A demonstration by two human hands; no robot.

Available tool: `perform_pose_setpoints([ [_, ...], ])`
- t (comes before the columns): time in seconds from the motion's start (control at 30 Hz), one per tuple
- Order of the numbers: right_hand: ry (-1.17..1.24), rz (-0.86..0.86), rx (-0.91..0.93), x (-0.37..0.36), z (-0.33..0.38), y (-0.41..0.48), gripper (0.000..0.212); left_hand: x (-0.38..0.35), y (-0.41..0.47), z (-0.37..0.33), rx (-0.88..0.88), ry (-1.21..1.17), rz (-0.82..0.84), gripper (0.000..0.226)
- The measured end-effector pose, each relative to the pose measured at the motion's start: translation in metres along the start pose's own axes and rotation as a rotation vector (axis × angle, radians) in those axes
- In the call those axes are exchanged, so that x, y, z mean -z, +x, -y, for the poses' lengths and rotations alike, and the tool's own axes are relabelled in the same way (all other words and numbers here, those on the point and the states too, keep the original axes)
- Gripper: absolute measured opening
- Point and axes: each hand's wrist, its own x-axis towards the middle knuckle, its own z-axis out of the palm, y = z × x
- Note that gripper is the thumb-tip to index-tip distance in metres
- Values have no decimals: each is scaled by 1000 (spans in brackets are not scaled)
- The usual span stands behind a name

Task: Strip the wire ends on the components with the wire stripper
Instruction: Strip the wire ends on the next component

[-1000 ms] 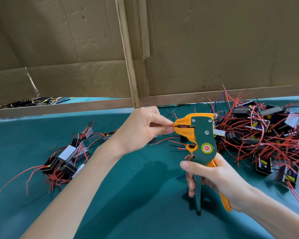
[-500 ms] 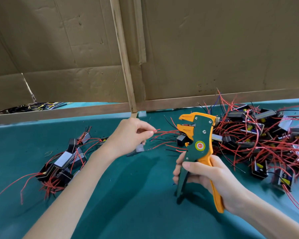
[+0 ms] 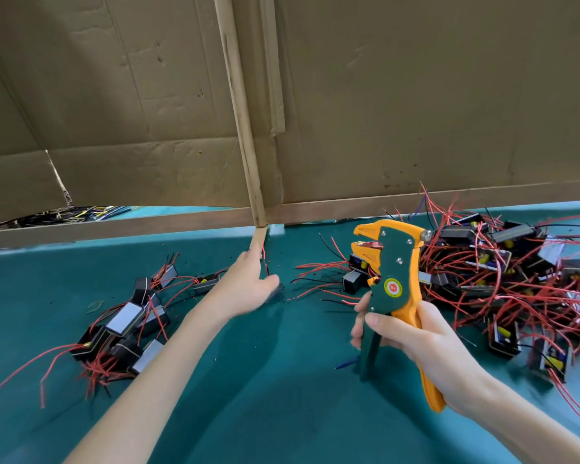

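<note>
The fingers [image 3: 379, 321] of the right hand [image 3: 426, 343] are curled round the handles of the wire stripper [image 3: 394, 262], holding it upright with its mouth facing left, probably ready for the next wire. The left hand [image 3: 245, 289] is straight-fingered and grips nothing. It sits mid-table [image 3: 282, 396] beside a blurred component [image 3: 277, 291], between the small pile [image 3: 128, 323] toward the left edge and the tangled heap [image 3: 503, 272] at the far right.

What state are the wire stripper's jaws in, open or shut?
Open: the wire stripper in the right hand shows a clear gap between upper and lower orange jaws.
</note>
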Motion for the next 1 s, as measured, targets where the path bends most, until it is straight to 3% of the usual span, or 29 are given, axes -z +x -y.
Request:
perform_pose_setpoints([
  [0.07,-14,-12,-24,0,-2,0,9,-2,-6,-3,83,145,140,86],
  [0.17,-45,-4,-36,-1,-3,0,8,-5,-8,-2,85,229,137,96],
  [0.27,-27,2,-31,-1,-3,-1,20,-7,-10,-7,55,-54,63,86],
  [0.37,0,-9,-33,1,-6,2,16,-17,-17,-23,26,-428,91,75],
  [0.43,16,-12,-35,2,-9,4,11,-28,-24,-37,-7,-611,168,87],
  [0.5,45,-22,-41,2,-11,6,11,-42,-32,-49,-83,-670,333,101],
  [0.57,42,-28,-41,3,-12,8,14,-55,-38,-53,-161,-658,464,98],
  [0.63,25,-28,-38,4,-14,9,15,-57,-42,-54,-194,-620,493,90],
  [0.87,-32,8,10,3,-5,2,15,-4,-41,-53,-237,-269,320,52],
  [1.0,-479,62,143,5,8,-7,31,62,-46,-53,-241,-305,-7,38],
])
